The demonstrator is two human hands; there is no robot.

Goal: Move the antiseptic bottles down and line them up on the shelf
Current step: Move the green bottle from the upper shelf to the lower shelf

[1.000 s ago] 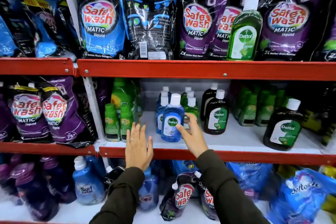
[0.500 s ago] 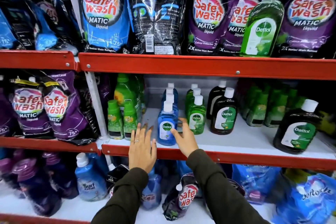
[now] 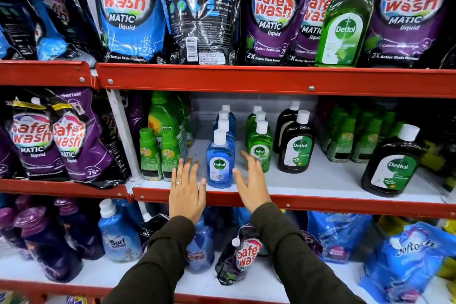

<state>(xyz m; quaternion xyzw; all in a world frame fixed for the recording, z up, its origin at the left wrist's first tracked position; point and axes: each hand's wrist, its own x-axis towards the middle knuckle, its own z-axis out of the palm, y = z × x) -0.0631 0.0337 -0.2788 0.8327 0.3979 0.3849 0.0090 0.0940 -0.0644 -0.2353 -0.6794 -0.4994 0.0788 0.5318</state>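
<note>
a: step? b: lining up. left hand [image 3: 186,194] and right hand [image 3: 251,186] both spread, empty, flanking the front blue bottle [image 3: 219,160], not touching.
a: next? b: probably fetch the tall green bottle [image 3: 345,20] standing up right of it, on the upper shelf [image 3: 246,79].

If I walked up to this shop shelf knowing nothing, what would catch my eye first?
Probably the two open hands, left hand and right hand, flanking a small blue Dettol bottle at the front edge of the middle shelf, neither gripping it. Next, the tall green Dettol bottle standing alone on the top shelf among purple Safe Wash pouches. A large brown Dettol bottle stands apart on the right of the middle shelf.
</note>
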